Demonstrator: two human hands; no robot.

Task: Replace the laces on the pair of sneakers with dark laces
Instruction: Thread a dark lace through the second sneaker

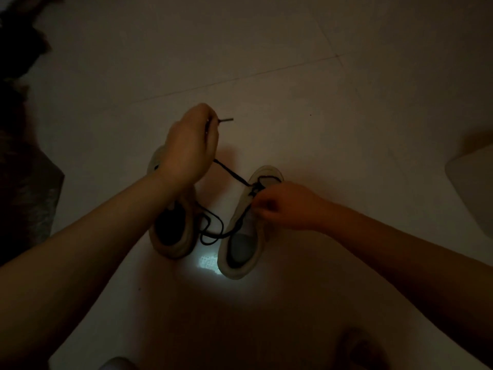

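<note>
Threading dark cord lace through pale right sneaker, at three o'clock of pale left sneaker. Left hand pinching lace tip, pulled taut toward eleven o'clock; right hand fingers curled, pinching lace at eyelets. Next, by judgement: feeding tip into following eyelet.

Very dim, murky; small bright glare patch on floor, edges vignetted, soft noise

The 2 sneakers are pale, off-white to light grey, on a plain whitish tiled floor in dim light. The lace running through and beside the right-hand sneaker is black. Left of the sneakers, the floor's edge meets a dark, mottled grey-brown patch.
</note>
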